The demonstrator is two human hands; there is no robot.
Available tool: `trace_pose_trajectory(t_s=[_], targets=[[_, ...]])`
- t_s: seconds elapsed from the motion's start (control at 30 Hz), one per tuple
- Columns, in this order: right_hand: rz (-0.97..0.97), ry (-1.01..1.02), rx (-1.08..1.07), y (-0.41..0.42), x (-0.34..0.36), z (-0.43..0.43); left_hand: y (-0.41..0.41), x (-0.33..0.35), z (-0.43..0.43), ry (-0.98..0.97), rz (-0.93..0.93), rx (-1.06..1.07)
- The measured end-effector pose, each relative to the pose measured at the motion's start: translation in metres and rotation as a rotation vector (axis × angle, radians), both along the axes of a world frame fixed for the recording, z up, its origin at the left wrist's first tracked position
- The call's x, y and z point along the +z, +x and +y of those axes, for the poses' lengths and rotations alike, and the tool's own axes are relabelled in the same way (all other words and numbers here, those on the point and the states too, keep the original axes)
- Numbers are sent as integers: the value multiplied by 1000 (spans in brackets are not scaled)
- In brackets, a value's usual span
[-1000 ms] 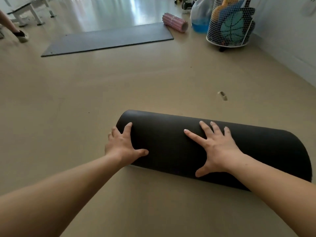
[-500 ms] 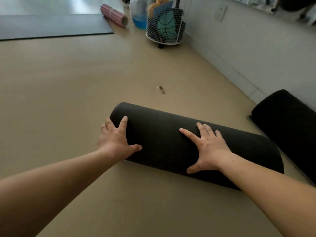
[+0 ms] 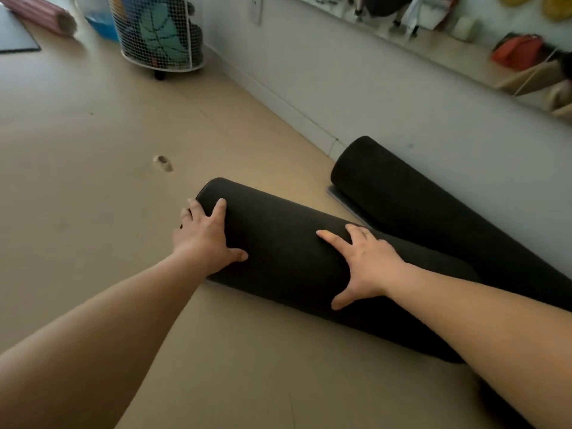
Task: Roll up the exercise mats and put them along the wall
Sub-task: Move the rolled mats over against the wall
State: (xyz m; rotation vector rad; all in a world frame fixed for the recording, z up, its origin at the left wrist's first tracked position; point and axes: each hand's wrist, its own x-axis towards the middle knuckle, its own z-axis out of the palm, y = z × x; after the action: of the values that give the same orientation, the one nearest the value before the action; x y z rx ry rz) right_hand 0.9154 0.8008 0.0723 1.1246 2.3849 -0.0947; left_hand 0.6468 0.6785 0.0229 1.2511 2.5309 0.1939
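A rolled black exercise mat lies on the tan floor in front of me. My left hand presses flat on its left end with spread fingers. My right hand presses flat on its middle, thumb hanging over the near side. A second rolled black mat lies against the white wall just beyond, with a loose flap at its near left end. The right ends of the two rolls nearly meet. A flat dark mat shows at the top left edge.
A white wire basket on wheels stands by the wall at the back, full of gear. A pink foam roller lies to its left. A small mark is on the floor. A mirror runs above the wall.
The rolled mat has moved toward the wall under both hands. My view has swung right, bringing the second roll fully into sight.
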Motion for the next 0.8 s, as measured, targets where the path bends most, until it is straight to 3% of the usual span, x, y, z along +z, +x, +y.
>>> trace_pose_trajectory(t_s=[0.1, 0.2, 0.43, 0.63, 0.8], targets=[[17, -4, 18, 2, 0, 13, 14, -8, -11, 61, -58, 207], [43, -41, -14, 2, -5, 15, 53, -25, -33, 156, -324, 443], [72, -21, 12, 7, -6, 19, 162, -43, -38, 417, -837, 460], [91, 31, 8, 12, -21, 4, 154, -49, -22, 452, -937, 516], [13, 59, -108, 3, -36, -7, 106, -35, 2, 287, -817, 364]])
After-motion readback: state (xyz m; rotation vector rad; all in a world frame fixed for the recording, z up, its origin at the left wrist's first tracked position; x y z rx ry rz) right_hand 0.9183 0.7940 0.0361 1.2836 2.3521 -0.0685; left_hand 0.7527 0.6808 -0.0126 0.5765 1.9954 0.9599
